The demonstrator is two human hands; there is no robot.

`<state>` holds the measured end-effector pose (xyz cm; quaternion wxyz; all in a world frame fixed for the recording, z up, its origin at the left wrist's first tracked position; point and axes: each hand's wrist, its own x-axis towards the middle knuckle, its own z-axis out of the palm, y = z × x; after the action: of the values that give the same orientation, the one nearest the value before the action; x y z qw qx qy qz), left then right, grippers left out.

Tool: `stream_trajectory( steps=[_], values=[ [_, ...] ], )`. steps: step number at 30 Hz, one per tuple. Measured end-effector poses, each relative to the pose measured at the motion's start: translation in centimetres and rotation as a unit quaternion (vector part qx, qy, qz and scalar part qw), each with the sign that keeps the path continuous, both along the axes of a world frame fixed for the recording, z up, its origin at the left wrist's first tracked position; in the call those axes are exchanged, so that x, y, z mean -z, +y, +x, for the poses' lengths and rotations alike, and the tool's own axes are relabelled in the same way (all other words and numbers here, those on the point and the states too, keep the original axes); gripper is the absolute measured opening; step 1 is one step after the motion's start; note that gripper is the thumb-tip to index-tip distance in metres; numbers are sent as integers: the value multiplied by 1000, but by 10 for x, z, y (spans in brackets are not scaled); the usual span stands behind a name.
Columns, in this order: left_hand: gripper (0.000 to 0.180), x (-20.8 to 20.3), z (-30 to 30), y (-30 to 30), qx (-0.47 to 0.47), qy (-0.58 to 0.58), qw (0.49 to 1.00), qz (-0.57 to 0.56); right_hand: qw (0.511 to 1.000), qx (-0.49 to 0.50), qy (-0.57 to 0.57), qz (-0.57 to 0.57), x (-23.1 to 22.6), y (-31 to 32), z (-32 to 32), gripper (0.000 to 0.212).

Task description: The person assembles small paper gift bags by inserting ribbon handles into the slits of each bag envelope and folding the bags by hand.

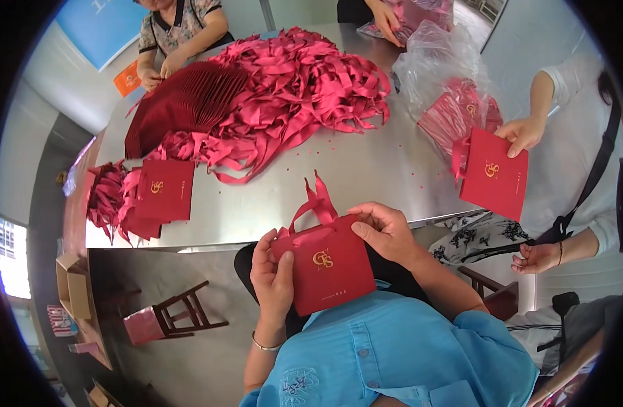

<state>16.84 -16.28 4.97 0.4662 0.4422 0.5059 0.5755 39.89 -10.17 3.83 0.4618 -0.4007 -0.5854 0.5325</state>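
Note:
Between my two hands I hold a small red gift bag (332, 275) with a gold emblem, in front of my blue shirt at the table's near edge. My left hand (272, 271) is closed on its upper left corner, thumb on the front. My right hand (383, 234) pinches the upper right corner, thumb on the front. Red ribbon handles (315, 207) rise from the bag's top, their tips pointing away from me. To the left, a stack of similar red bags (165, 190) lies on the table with ribbons spilling out on its left side.
A big heap of red ribbons (305, 88) and a fanned stack of dark red bags (189, 102) cover the far metal table (366, 163). A clear plastic sack (437, 64) sits far right. Co-workers stand around; one holds a red bag (495, 173). A wooden chair (182, 315) is lower left.

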Motion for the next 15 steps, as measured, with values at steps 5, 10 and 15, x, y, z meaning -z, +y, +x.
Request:
stream_trajectory(
  steps=[5, 10, 15],
  values=[
    [45, 5, -1, -4, 7, -86, 994, -64, 998, -22, 34, -51, 2, 1, -4, 16],
    [44, 19, 5, -11, -5, -98, 992, -75, 997, -48, -54, -35, 3, 0, -3, 14],
    [48, 30, 0, -10, 6, -71, 990, -122, 969, -36, -217, 110, -13, 2, -10, 16]
  ],
)
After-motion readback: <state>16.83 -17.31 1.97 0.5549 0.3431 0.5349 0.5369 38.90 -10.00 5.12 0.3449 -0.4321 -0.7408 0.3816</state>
